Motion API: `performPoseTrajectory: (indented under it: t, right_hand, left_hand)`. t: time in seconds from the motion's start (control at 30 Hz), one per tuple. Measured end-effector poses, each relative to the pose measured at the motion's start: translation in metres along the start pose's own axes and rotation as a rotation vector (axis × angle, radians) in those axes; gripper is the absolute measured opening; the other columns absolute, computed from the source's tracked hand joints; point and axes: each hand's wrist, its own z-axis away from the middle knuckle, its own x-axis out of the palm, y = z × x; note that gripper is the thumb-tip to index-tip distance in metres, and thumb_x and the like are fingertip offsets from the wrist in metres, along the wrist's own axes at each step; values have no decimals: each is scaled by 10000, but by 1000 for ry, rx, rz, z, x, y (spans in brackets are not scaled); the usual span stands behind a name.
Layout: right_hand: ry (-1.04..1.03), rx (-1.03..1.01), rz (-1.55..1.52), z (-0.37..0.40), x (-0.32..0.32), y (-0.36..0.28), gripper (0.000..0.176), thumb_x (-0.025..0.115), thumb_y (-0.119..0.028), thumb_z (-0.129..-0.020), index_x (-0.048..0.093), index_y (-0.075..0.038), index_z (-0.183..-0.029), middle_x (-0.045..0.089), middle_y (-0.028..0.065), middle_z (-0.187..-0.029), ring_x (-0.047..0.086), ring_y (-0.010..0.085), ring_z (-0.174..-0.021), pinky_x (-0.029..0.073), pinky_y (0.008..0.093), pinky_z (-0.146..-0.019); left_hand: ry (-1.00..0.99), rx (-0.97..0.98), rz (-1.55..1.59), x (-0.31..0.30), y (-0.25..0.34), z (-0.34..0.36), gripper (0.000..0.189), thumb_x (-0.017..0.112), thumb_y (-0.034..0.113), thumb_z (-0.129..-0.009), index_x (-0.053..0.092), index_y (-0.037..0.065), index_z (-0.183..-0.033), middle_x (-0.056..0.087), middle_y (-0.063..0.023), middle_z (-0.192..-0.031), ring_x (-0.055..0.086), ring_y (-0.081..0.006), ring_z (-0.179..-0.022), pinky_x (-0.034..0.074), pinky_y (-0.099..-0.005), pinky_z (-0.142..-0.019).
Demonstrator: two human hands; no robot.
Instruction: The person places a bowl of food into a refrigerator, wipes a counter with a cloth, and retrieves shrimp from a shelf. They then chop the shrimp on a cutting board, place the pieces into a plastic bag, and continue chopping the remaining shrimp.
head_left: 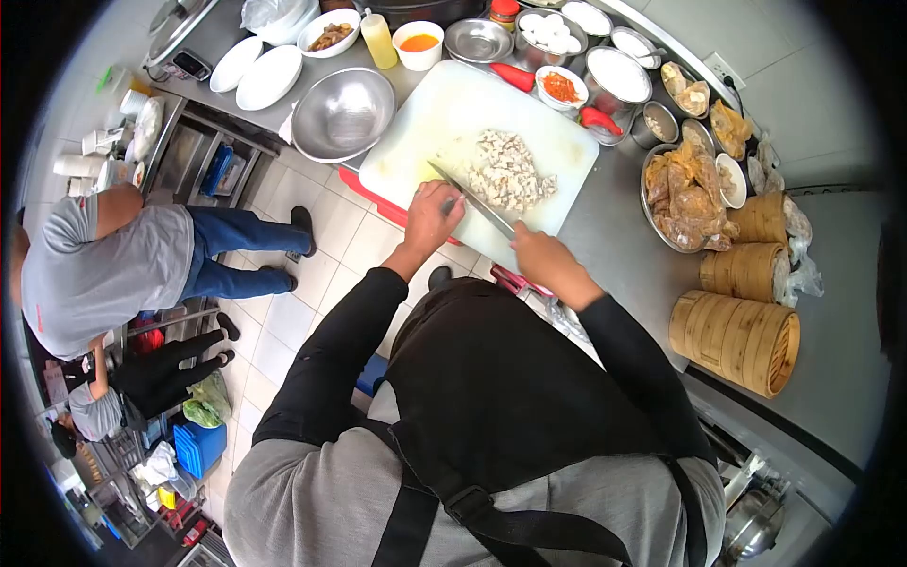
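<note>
My right hand [548, 261] is wrapped round the handle of a knife [480, 204], whose blade slants up and left over the white cutting board [416, 123]. Just left of the blade, near the board's front edge, my left hand [435, 217] is closed with its fingers curled. A small dark bit shows at those fingers, too small to name. Beyond the blade lies a heap of pale, finely chopped pieces [515, 170] with some darker flecks. A red board or tray [383, 197] juts out from under the cutting board.
A steel bowl [343, 115] stands left of the board. Behind are a squeeze bottle [379, 40], a bowl of orange liquid [419, 43] and a red pepper [512, 76]. To the right are a bowl of cooked poultry [682, 197] and bamboo steamers [732, 340]. Two people [113, 255] stand at left.
</note>
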Motion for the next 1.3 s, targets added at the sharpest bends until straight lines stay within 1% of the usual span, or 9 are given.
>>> performPoseTrajectory:
  t: [0.23,0.4,0.53,0.67,0.8,0.97,1.03,1.13,1.3]
  right_hand:
    - [38,-4,145,-5,-56,-28,335,529,-239,-1011,521,-51,-1288,708,241,-915,682,451,-881,514,562,-770]
    - [31,-33,-10,-6,10,2,327,533,-243,-1010,518,-1,-1229,696,264,-903,672,470,-864,508,578,-760]
    - [79,-122,-7,-51,-12,-14,272,523,-213,-996,552,4,-1158,706,268,-904,684,465,-855,517,574,-766]
    - [-37,-5,100,25,-66,-34,274,522,-224,-1006,548,5,-1156,698,268,-906,678,470,-867,508,574,-757]
    - [-26,13,-98,-10,5,-15,294,548,-244,-1008,530,18,-1140,685,308,-937,667,486,-918,504,577,-789]
    - [67,9,-93,-7,-43,-21,288,576,-244,-994,492,4,-1115,667,278,-990,659,489,-921,510,562,-795]
    - [232,16,-25,20,-58,-11,320,631,-212,-941,463,-48,-1158,658,221,-1068,653,446,-955,513,557,-783]
    - [377,-13,20,24,-59,6,336,650,-127,-874,447,-60,-1133,631,191,-1074,658,423,-962,528,536,-760]
    - [471,31,11,38,-69,14,302,633,-86,-845,451,-18,-1076,653,220,-1006,670,428,-917,535,533,-753]
  left_hand:
    - [84,19,-5,-6,8,0,140,732,81,-812,674,53,-936,663,-140,-1021,603,-355,-981,502,-437,-877]
    - [29,41,28,-2,0,4,152,730,68,-802,677,54,-943,660,-137,-1014,605,-351,-980,502,-429,-880]
    - [17,42,58,-11,5,3,149,712,46,-803,681,52,-949,667,-130,-1004,608,-352,-977,504,-429,-875]
    - [76,5,45,-9,-2,6,142,700,33,-802,678,42,-943,675,-129,-983,613,-355,-965,511,-428,-867]
    - [44,30,26,-6,-3,5,132,701,36,-804,674,33,-933,676,-136,-952,617,-355,-950,512,-426,-850]
    - [-1,-12,69,-14,5,-3,161,696,44,-808,676,48,-967,672,-129,-1009,609,-354,-995,492,-436,-887]
    - [220,27,-58,-22,40,-9,213,696,62,-802,678,77,-1014,656,-105,-1082,592,-357,-1059,442,-481,-952]
    - [-144,374,-85,-28,100,-26,612,719,307,-801,591,150,-1378,557,-81,-1434,422,-385,-1391,236,-573,-1174]
    - [-432,456,-283,4,109,-37,922,747,571,-770,436,157,-1532,395,-31,-1610,174,-391,-1541,38,-595,-1238]
